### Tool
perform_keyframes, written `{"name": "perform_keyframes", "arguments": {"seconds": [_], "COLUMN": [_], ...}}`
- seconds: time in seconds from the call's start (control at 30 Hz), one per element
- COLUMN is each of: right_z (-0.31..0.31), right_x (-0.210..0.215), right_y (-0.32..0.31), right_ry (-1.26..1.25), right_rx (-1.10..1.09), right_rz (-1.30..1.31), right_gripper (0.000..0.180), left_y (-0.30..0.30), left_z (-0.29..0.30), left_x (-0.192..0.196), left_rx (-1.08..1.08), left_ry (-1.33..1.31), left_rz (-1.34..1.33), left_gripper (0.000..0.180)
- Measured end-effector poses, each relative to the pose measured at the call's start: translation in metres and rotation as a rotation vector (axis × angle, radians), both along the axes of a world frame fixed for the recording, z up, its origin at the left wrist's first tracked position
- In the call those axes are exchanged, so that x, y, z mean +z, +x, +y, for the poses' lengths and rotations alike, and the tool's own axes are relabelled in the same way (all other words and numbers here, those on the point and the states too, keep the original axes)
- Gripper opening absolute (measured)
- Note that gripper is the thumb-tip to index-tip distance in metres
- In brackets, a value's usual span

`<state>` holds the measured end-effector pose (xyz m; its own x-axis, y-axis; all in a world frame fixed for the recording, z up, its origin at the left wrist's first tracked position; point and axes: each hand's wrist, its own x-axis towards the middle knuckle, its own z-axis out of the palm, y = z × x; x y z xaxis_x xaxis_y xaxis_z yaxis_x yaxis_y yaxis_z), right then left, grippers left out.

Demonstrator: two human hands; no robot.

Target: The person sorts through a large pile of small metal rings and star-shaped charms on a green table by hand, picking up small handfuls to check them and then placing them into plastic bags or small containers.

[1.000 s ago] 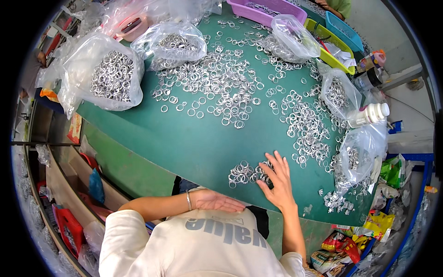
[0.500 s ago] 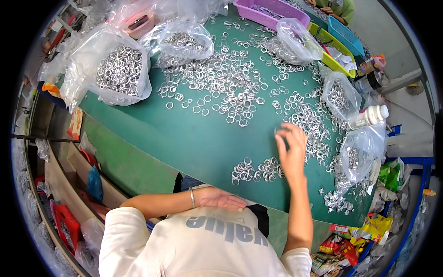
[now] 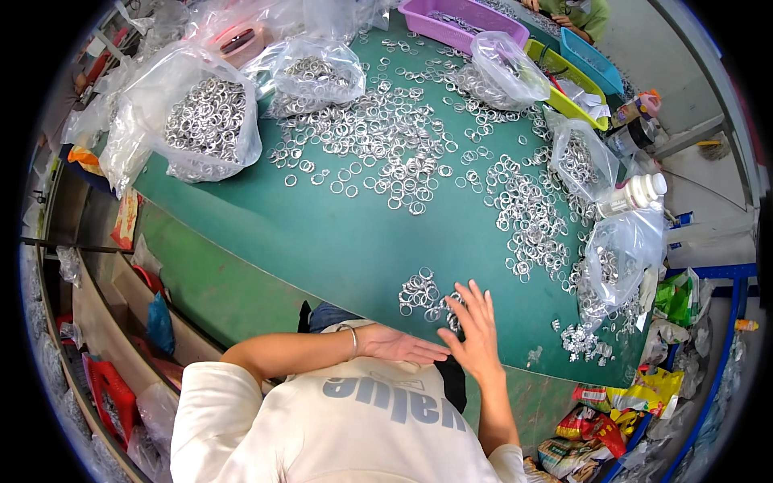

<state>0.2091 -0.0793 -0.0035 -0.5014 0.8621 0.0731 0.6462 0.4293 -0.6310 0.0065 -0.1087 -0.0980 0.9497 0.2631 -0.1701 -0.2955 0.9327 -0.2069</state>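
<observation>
Many silvery metal rings [image 3: 374,129] lie scattered over the green table [image 3: 266,221]. My right hand [image 3: 473,332] is above the near edge of the table, fingers spread, beside a small pile of rings [image 3: 419,293] that it partly covers. I see nothing held in it. My left hand [image 3: 394,344] lies palm up just off the table's near edge, its fingers stretched out toward my right hand. No ring shows on its palm. A larger heap of rings [image 3: 531,233] spreads beyond my right hand.
Clear plastic bags of rings stand at the left [image 3: 205,121], the back [image 3: 314,76] and the right [image 3: 616,266]. Purple [image 3: 463,32], yellow-green [image 3: 576,92] and blue [image 3: 592,58] baskets line the far right. A white bottle [image 3: 632,196] lies near the right edge. Another person's hands [image 3: 555,16] show beyond.
My right hand has come back from the larger ring heap toward me and slightly left, and its fingers have spread. My left hand has shifted slightly to the right.
</observation>
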Motion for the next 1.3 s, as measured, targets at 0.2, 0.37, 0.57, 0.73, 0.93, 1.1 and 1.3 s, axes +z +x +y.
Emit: {"name": "perform_keyframes", "arguments": {"seconds": [0.2,0.37,0.57,0.73,0.93,1.1,1.3], "right_z": [-0.039,-0.053,-0.044,-0.061,-0.07,-0.071,-0.009], "right_x": [-0.011,-0.025,-0.023,-0.032,-0.036,-0.04,0.002], "right_y": [-0.022,-0.03,-0.041,-0.044,-0.044,-0.046,-0.073], "right_ry": [0.101,0.167,0.252,0.303,0.257,0.193,0.185], "right_rx": [-0.064,-0.115,-0.031,-0.025,0.074,0.018,-0.281], "right_rz": [-0.064,-0.046,-0.098,-0.014,0.171,0.412,0.053], "right_gripper": [0.054,0.053,0.045,0.032,0.026,0.025,0.027], "left_y": [0.008,0.013,0.006,0.002,-0.008,-0.013,-0.016], "left_z": [-0.004,-0.005,-0.015,-0.024,-0.015,-0.026,-0.014], "left_x": [-0.001,0.002,-0.023,-0.039,-0.001,-0.04,0.01], "left_rx": [0.098,0.145,0.199,0.177,0.149,0.182,0.158], "left_ry": [-0.252,-0.35,-0.343,-0.535,-0.242,-0.231,-0.163], "left_rz": [-0.253,-0.391,-0.197,-0.007,0.145,-0.103,0.263], "left_gripper": [0.062,0.068,0.053,0.044,0.039,0.043,0.047]}}
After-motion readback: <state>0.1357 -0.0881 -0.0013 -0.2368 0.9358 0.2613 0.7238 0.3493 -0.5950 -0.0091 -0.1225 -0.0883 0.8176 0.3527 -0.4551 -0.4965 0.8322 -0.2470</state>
